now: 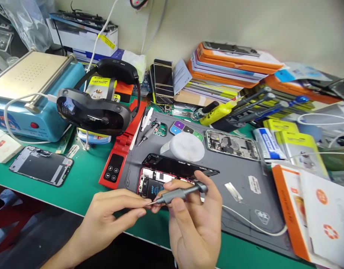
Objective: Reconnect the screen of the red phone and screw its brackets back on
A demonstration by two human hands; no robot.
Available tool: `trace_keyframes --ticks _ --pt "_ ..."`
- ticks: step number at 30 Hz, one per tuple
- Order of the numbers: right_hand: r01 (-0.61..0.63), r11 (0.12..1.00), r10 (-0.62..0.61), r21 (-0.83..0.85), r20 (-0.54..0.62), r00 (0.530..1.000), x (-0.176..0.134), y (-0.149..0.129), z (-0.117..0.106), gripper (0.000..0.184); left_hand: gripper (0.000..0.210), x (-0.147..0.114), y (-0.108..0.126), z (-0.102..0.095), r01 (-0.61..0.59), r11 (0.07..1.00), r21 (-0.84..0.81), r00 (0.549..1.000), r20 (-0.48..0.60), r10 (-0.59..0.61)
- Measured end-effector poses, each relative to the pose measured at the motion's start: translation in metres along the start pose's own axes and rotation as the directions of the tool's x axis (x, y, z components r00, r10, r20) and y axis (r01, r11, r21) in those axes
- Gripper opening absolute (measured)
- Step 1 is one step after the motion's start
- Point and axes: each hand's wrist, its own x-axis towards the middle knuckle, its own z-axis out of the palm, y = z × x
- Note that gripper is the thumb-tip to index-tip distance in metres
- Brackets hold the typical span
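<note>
My right hand (pixel 196 224) holds a grey precision screwdriver (pixel 174 195) nearly level, its thin tip aimed left. At that tip, the thumb and forefinger of my left hand (pixel 113 215) are pinched together; whatever is between them is too small or hidden to make out. Just behind both hands lies an opened red-framed phone (pixel 145 183) with its black battery (pixel 155 189) showing, partly covered by my fingers. The phone's dark screen (pixel 177 166) stands tilted up along its far side, leaning near a round white container (pixel 186 147).
A grey work mat (pixel 245 194) carries an opened phone housing (pixel 232 145). Left of it are a red device with touch buttons (pixel 113 168), a black headset (pixel 96 112), a loose phone screen (pixel 41 166) and a blue machine (pixel 48 119). Orange and white boxes (pixel 289 213) lie at the right.
</note>
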Motion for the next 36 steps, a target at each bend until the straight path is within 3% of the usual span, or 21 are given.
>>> trace_keyframes --ticks 6,14,21,29,36 --pt "0.047 0.999 -0.048 -0.02 -0.021 0.999 0.0 -0.002 0.002 0.046 0.025 0.0 0.0 0.001 0.02 1.0 0.024 1.0 -0.005 -0.02" --pt "0.001 1.0 -0.002 -0.027 -0.05 0.999 0.002 -0.005 0.004 0.045 0.034 0.001 0.004 0.002 0.068 0.998 0.007 0.997 -0.04 -0.068" --pt "0.097 0.995 -0.097 0.002 -0.113 0.989 0.002 -0.008 0.006 0.043 0.034 0.0 0.005 0.003 0.072 0.997 -0.028 0.99 -0.119 -0.075" --pt "0.11 0.992 -0.116 -0.06 -0.101 0.988 0.001 -0.007 0.006 0.046 0.031 0.002 0.004 0.002 0.059 0.995 -0.078 0.997 -0.05 -0.063" --pt "0.043 0.997 -0.045 -0.062 -0.037 0.998 -0.003 -0.004 -0.004 0.049 0.029 0.001 0.003 0.003 0.067 0.994 -0.083 0.997 -0.039 -0.07"
